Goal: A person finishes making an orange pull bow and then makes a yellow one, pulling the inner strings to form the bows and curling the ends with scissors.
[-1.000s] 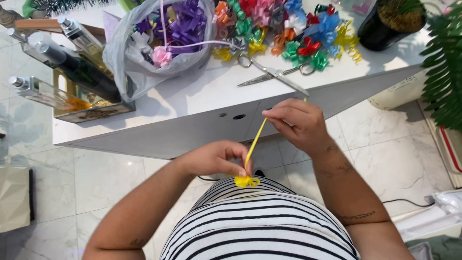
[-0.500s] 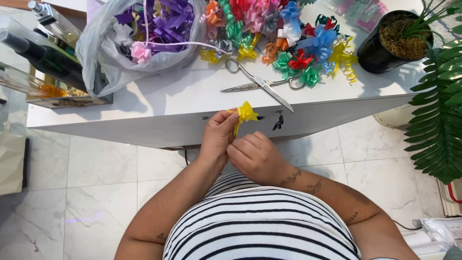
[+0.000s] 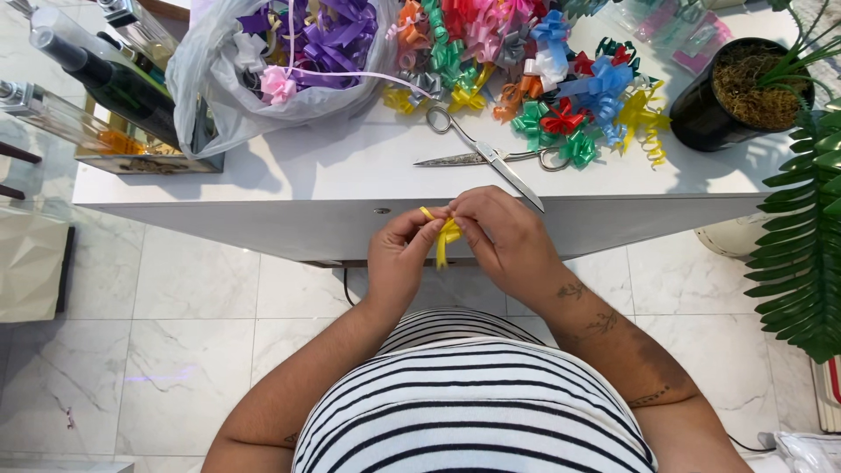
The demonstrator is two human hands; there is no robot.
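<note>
Working off the front edge of the white rectangular tabletop [image 3: 350, 188], so nothing is under my hands but tiled floor. Clear plastic bag of purple ribbon bows [image 3: 289, 66] and the heap of mixed-colour ribbon bows [image 3: 543, 79] sit well back on the table. Long steel scissors [image 3: 486, 158] lie open just ahead of my knuckles, one blade tip overhanging the edge; a forward jerk could catch it. My right hand [image 3: 508, 241] and left hand [image 3: 403, 258] both pinch the narrow yellow curling ribbon [image 3: 447, 241] between fingertips, tail hanging down. The ribbon looks slick: if either pinch loosens, I judge the loops spring open and it drops to the floor.
</note>
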